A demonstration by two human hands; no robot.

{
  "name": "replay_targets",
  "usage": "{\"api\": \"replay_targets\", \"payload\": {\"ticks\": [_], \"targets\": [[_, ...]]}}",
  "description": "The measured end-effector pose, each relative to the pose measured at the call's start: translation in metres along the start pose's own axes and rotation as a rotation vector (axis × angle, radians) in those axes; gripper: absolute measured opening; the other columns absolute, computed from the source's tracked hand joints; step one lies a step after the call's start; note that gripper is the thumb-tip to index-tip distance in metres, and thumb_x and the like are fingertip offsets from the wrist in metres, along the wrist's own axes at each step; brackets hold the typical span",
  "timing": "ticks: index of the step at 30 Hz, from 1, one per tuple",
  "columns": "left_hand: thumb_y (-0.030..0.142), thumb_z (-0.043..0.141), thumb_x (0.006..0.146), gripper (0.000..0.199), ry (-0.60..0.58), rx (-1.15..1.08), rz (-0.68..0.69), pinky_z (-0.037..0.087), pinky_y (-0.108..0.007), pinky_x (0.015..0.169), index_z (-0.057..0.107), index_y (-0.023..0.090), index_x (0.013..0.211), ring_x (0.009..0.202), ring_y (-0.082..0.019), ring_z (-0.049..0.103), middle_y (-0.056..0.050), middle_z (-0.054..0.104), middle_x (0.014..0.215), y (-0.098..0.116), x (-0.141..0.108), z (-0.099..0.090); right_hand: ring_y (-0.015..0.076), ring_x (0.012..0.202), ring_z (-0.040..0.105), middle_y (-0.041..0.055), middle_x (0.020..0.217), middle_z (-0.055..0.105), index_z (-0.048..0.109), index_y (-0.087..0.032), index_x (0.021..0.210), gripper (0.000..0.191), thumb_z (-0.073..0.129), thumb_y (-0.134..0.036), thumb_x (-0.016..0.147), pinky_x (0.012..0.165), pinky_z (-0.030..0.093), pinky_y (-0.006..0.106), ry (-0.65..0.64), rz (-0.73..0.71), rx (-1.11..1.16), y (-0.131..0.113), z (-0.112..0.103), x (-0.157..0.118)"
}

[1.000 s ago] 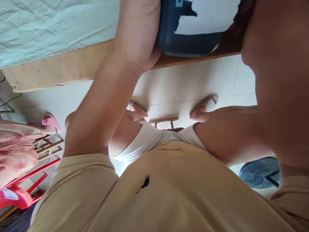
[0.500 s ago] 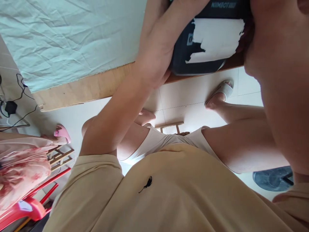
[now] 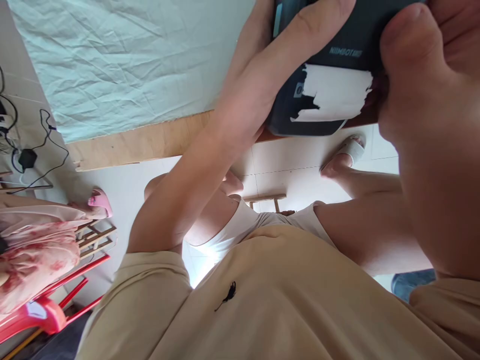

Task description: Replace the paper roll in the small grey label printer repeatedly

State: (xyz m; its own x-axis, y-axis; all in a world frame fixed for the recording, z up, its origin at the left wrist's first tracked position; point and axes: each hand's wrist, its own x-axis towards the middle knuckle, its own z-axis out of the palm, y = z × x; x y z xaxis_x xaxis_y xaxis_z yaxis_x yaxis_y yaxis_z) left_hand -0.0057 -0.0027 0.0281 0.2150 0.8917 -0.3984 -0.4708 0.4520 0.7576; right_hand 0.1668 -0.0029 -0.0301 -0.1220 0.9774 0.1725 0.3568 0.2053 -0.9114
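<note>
A dark label printer (image 3: 360,30) marked NIIMBOT is at the top right, cut off by the picture's upper edge. A white sticker (image 3: 333,95) with torn edges covers part of its face. My left hand (image 3: 277,65) grips its left side, with the thumb lying over the face. On the right side my right hand (image 3: 416,60) holds it, the thumb pressed near the edge. The fingers behind the printer are mostly hidden.
A pale green cloth (image 3: 135,60) covers a table with a bare wooden edge (image 3: 150,145). Black cables (image 3: 28,159) lie at the left. Beside them a person in pink sits near a red plastic chair (image 3: 37,320). My legs are below the table.
The printer sits lower in view and shows more of its face. My right thumb now shows on it. The table and cables have shifted slightly right in the picture.
</note>
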Motion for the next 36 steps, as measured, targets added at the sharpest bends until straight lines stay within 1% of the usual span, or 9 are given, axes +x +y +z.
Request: {"api": "replay_targets", "payload": {"ticks": [6,9,12,18,21,25,29,33,36], "targets": [[0.021,0.043,0.108,0.021,-0.041,0.2,-0.124,0.07,-0.046,0.085,0.062,0.014,0.114,0.105,-0.036,0.082,0.003,0.072,0.084,0.011,0.003,-0.026,-0.0001,0.051,0.037,-0.0029,0.056,0.037,0.035,-0.017,0.064,0.072,0.057,-0.081,0.088,0.048,0.017,0.03,0.001,-0.031,-0.05,-0.018,0.007,-0.002],[0.026,0.064,0.101,0.016,-0.134,0.179,-0.19,0.07,-0.043,0.088,0.057,0.02,0.114,0.103,-0.032,0.083,0.003,0.072,0.088,0.008,0.009,-0.033,-0.0003,0.048,0.042,-0.0034,0.055,0.042,0.037,-0.017,0.064,0.072,0.062,-0.081,0.086,0.043,0.017,0.026,-0.004,0.017,0.0,-0.021,0.007,-0.005],[0.026,0.069,0.096,0.022,-0.183,0.143,-0.022,0.069,-0.039,0.083,0.058,0.021,0.114,0.1,-0.028,0.081,0.0,0.072,0.095,-0.002,0.015,-0.041,0.0014,0.046,0.041,-0.003,0.054,0.044,0.04,-0.018,0.064,0.069,0.061,-0.079,0.088,0.041,0.02,0.026,0.029,0.012,-0.019,-0.022,0.006,-0.009],[0.029,0.071,0.09,0.02,-0.181,0.084,-0.035,0.062,-0.031,0.071,0.062,0.027,0.108,0.088,-0.023,0.079,-0.001,0.075,0.093,-0.01,0.016,-0.045,0.0052,0.045,0.042,-0.0026,0.051,0.042,0.038,-0.02,0.062,0.069,0.061,-0.079,0.089,0.038,0.02,0.029,0.022,0.061,-0.036,-0.023,0.006,-0.009],[0.029,0.058,0.098,0.008,-0.133,-0.008,-0.036,0.064,-0.032,0.081,0.064,0.025,0.103,0.1,-0.023,0.08,-0.001,0.075,0.089,-0.007,0.01,-0.038,0.0025,0.045,0.041,-0.0037,0.049,0.039,0.038,-0.018,0.061,0.072,0.062,-0.08,0.087,0.039,0.02,0.024,0.005,0.057,-0.027,-0.023,0.006,-0.006],[0.025,0.038,0.107,0.036,0.016,-0.089,0.013,0.059,-0.036,0.112,0.063,0.019,0.081,0.131,-0.022,0.072,-0.002,0.07,0.079,-0.006,0.004,-0.027,0.0009,0.041,0.04,-0.0045,0.048,0.04,0.038,-0.018,0.062,0.07,0.062,-0.079,0.088,0.034,0.021,0.019,-0.005,0.057,-0.017,-0.021,0.005,-0.005],[0.027,0.04,0.108,0.038,0.048,-0.105,0.004,0.056,-0.039,0.119,0.064,0.018,0.08,0.133,-0.023,0.07,-0.002,0.069,0.079,-0.007,0.005,-0.027,-0.0014,0.044,0.043,-0.0052,0.051,0.038,0.033,-0.017,0.063,0.07,0.066,-0.072,0.09,0.036,0.025,0.014,0.015,-0.041,0.043,-0.019,0.005,-0.006],[0.028,0.039,0.108,0.038,0.051,-0.037,0.024,0.062,-0.037,0.109,0.063,0.019,0.08,0.119,-0.023,0.076,-0.001,0.066,0.074,-0.009,0.006,-0.03,-0.0028,0.046,0.041,-0.0076,0.056,0.041,0.033,-0.018,0.068,0.068,0.081,-0.064,0.082,0.038,0.027,0.013,0.049,-0.113,0.085,-0.015,0.004,-0.006],[0.034,0.041,0.107,0.035,0.112,0.052,0.057,0.064,-0.026,0.083,0.065,0.022,0.085,0.106,-0.02,0.078,0.0,0.065,0.075,-0.011,0.006,-0.029,-0.0014,0.049,0.043,-0.0074,0.061,0.048,0.034,-0.019,0.072,0.067,0.088,-0.06,0.075,0.039,0.03,0.015,0.006,-0.087,0.108,-0.007,0.002,-0.007]]}}
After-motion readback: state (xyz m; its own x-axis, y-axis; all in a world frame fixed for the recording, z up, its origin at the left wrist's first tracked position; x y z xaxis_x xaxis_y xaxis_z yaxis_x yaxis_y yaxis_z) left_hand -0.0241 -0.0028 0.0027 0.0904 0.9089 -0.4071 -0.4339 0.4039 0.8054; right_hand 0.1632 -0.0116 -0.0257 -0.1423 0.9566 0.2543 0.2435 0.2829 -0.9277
